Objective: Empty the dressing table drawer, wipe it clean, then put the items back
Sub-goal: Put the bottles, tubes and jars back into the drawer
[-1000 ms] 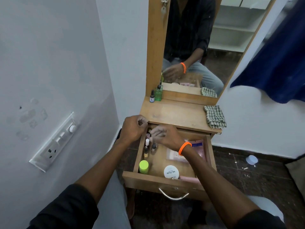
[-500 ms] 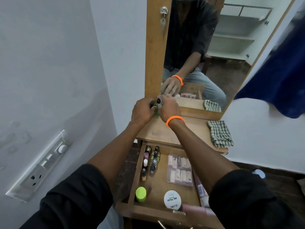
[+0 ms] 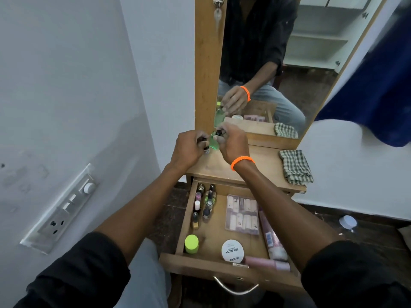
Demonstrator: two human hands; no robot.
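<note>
Parking the little bottles up on the dressing table top [image 3: 262,165], by the look of it, right against the mirror [image 3: 289,63] so they stay clear of the drawer while it gets wiped. Left hand [image 3: 189,150] has its fingers curled around a small dark-capped bottle [image 3: 206,150], and right hand [image 3: 231,144] is pinching another small bottle [image 3: 219,132] just behind the green bottle [image 3: 214,142] already standing there. The drawer [image 3: 222,266] below the tabletop is pulled out and far from empty: a row of nail polishes [image 3: 203,207] along its left wall, a lime-capped bottle [image 3: 191,243], a white nail polish remover tub [image 3: 232,250], a clear pack [image 3: 242,214], pink tubes [image 3: 270,238]. A checked cloth [image 3: 295,166] waits at the tabletop's right end. Wood surfaces, white walls, a switchboard [image 3: 64,210] left of the table, dark floor.
</note>
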